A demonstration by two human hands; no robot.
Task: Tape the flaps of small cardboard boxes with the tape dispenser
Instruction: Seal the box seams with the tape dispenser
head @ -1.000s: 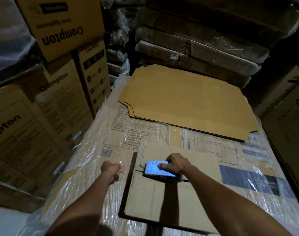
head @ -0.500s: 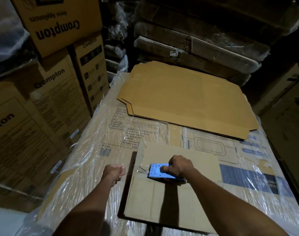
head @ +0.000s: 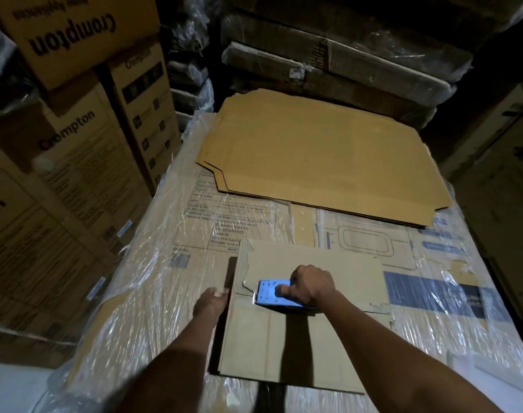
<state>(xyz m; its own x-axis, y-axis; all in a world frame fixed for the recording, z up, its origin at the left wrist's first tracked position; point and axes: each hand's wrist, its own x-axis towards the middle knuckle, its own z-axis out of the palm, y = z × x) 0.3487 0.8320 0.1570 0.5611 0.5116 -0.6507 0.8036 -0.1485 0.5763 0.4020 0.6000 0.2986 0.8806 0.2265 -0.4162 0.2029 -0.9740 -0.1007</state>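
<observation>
A small cardboard box (head: 284, 347) stands on the plastic-wrapped stack in front of me, its top flaps folded shut. On the flap seam lies the blue tape dispenser (head: 270, 293), which my right hand (head: 311, 286) grips from the right, pressing it down on the box top. My left hand (head: 211, 302) is at the box's left edge, fingertips touching the side wall near the top corner. No tape strip can be made out in the dim light.
Flattened cardboard sheets (head: 329, 162) lie farther back on the plastic-wrapped cartons (head: 165, 278). Printed Crompton boxes (head: 75, 162) are stacked high on the left. Wrapped bundles (head: 358, 55) fill the back, and dark cartons (head: 505, 204) stand to the right.
My left hand has moved right from the wrapped surface to the box's left edge. My right hand stays on the dispenser at nearly the same spot on the seam.
</observation>
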